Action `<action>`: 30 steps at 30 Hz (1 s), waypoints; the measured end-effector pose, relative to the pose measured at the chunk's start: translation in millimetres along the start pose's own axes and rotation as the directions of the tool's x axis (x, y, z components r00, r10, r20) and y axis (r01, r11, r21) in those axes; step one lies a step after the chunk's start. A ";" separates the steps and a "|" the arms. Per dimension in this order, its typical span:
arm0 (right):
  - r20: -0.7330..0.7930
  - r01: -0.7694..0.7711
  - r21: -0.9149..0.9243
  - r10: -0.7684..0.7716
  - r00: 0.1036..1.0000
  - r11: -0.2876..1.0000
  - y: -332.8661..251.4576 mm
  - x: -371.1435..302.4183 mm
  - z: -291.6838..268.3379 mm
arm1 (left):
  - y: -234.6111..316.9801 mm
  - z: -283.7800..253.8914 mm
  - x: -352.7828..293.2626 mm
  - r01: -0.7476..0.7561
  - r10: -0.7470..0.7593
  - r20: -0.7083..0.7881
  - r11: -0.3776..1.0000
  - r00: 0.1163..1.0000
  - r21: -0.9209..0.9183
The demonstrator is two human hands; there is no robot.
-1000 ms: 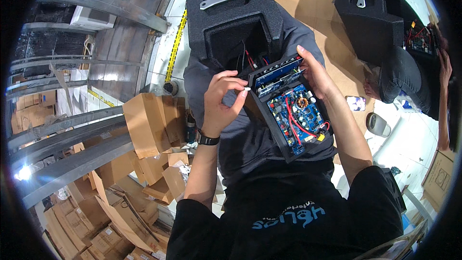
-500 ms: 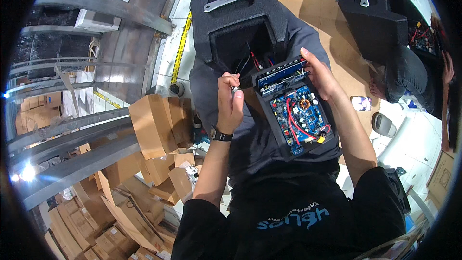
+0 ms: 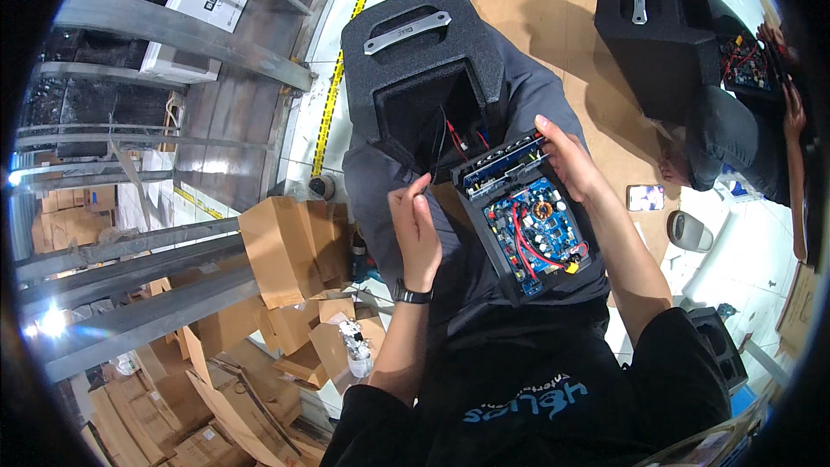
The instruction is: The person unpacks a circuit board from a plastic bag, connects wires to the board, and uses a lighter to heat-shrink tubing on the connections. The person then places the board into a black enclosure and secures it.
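Note:
A black textured speaker cabinet (image 3: pixel 370 79) with a silver handle (image 3: pixel 406 32) rests between my legs, its rectangular opening facing me. My right hand (image 3: pixel 571 164) grips the upper right corner of a black amplifier module (image 3: pixel 506 266), which leans on my thigh. Its blue circuit board (image 3: pixel 546 223) shows a copper coil, red wires and a yellow connector. From the cabinet opening hangs a thin black cable (image 3: pixel 442 125); my left hand (image 3: pixel 417 229) pinches its lower end between thumb and forefinger. Red wires (image 3: pixel 456 136) run from the opening towards the module's top edge.
Cardboard boxes (image 3: pixel 277 251) and metal shelving (image 3: pixel 173 329) stand to my left. At the right, another person (image 3: pixel 735 143) handles a similar black cabinet (image 3: pixel 648 43). A phone (image 3: pixel 646 198) and a grey oval object (image 3: pixel 689 231) lie on the floor.
The cabinet, module and my hands sit slightly lower in view. My left hand has turned more upright; the pale piece at its fingertips no longer shows, and the black cable runs to them.

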State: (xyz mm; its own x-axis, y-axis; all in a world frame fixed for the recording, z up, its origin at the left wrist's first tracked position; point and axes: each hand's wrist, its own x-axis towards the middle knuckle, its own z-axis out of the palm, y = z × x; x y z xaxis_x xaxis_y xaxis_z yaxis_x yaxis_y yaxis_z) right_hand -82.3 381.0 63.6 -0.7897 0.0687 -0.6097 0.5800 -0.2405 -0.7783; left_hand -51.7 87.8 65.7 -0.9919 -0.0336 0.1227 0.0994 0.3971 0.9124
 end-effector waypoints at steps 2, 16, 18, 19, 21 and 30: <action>-0.065 0.028 -0.053 -0.031 0.997 0.998 -6.2 -11.5 0.6 | -1.0 -3.3 -10.2 0.109 -0.105 0.066 0.991 0.992 -0.071; -0.252 0.132 -0.129 -0.162 0.954 0.983 -8.6 -41.3 -3.9 | 23.5 -14.0 17.7 0.415 -0.176 0.656 0.880 0.734 -0.230; -0.242 0.158 -0.101 -0.178 0.954 0.982 -8.7 -42.8 -5.0 | 27.7 -9.1 26.6 0.275 -0.077 0.706 0.946 0.704 -0.172; -0.241 0.169 -0.087 -0.185 0.953 0.982 -9.3 -43.3 -5.7 | 28.9 -7.3 30.5 0.248 -0.028 0.696 0.944 0.718 -0.218; -0.244 0.177 -0.121 -0.202 0.948 0.977 -11.9 -44.6 -7.9 | 30.2 -2.8 35.2 0.215 0.035 0.663 0.932 0.748 -0.291; -0.248 0.351 -0.083 -0.360 0.899 0.933 -14.6 -50.9 -5.6 | 41.1 -15.0 63.7 0.040 0.074 0.498 0.976 0.864 -0.214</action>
State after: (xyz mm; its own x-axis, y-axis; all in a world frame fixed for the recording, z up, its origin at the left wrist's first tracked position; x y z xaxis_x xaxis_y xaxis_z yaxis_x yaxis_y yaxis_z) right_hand -49.4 386.5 105.1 -0.8693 0.3887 -0.3053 0.2809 -0.1197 -0.9523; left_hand -109.5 88.2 116.8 -0.8890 0.4575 -0.0211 0.0745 0.1898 0.9790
